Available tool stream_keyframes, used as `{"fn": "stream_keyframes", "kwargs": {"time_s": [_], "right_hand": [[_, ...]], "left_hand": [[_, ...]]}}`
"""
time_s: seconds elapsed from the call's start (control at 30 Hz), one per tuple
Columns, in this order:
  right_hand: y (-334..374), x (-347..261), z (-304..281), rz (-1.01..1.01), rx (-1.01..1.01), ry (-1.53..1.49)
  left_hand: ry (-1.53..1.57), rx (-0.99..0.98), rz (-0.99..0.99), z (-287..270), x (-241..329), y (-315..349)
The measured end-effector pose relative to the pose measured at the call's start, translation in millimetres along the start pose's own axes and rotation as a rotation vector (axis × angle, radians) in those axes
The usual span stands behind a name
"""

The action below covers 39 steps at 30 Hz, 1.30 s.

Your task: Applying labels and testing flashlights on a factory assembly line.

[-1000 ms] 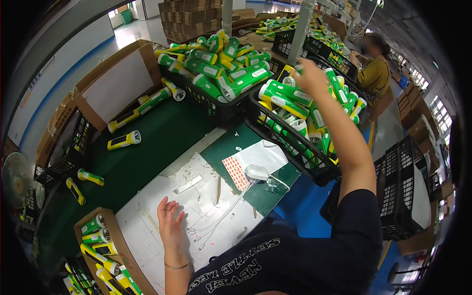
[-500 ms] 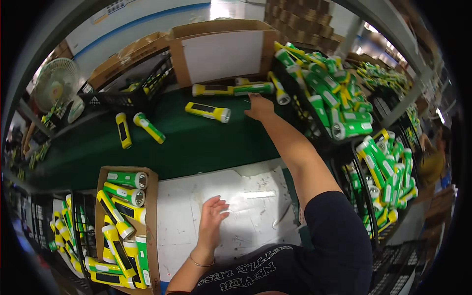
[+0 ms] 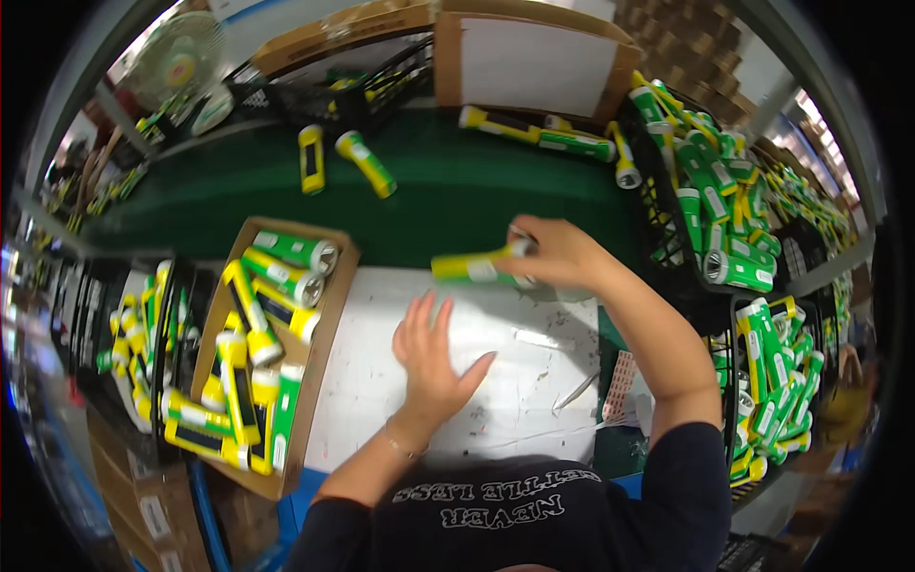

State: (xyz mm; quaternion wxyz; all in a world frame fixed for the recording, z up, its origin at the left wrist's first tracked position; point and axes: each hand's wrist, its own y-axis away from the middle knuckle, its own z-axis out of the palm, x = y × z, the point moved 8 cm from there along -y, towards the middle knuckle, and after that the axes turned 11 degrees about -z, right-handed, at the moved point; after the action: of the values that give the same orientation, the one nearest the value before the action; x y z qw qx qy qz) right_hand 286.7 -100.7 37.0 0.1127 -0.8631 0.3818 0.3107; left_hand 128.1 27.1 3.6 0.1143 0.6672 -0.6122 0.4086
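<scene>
My right hand [image 3: 555, 253] grips a yellow and green flashlight [image 3: 470, 268] by its lamp end, over the far edge of the white work sheet [image 3: 534, 400]. The flashlight lies nearly level, its tail pointing left, and is slightly blurred. Below it my left hand [image 3: 431, 360] hovers empty above the sheet, fingers spread and thumb out. To the left, an open cardboard carton [image 3: 309, 410] contains several flashlights in yellow and green.
Beyond the sheet runs a green belt [image 3: 457, 205] carrying a few flashlights [image 3: 366, 164]. Black crates heaped with green and yellow flashlights [image 3: 729, 186] stand at the right. A tall carton [image 3: 534, 62] and a fan [image 3: 178, 59] are at the back.
My right hand has picked a flashlight off the belt and drawn it nearer, over the sheet. My left hand has risen toward it, fingers spreading. The view has shifted.
</scene>
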Motion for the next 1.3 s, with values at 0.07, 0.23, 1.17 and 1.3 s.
{"fn": "stream_keyframes", "kwargs": {"time_s": [0.07, 0.23, 1.17, 1.3], "right_hand": [[36, -30, 22, -0.039, -0.162, -0.153], [95, -34, 27, 0.003, 0.069, -0.5], [198, -104, 99, -0.404, 0.385, 0.514], [198, -105, 108, -0.42, 0.352, 0.542]], "left_hand": [[-0.084, -0.112, 0.03, 7, 11, 3], [0.606, -0.623, -0.318, 38, 10, 29], [1.248, -0.768, -0.795, 65, 14, 78], [1.162, -0.72, -0.687, 69, 11, 84]]}}
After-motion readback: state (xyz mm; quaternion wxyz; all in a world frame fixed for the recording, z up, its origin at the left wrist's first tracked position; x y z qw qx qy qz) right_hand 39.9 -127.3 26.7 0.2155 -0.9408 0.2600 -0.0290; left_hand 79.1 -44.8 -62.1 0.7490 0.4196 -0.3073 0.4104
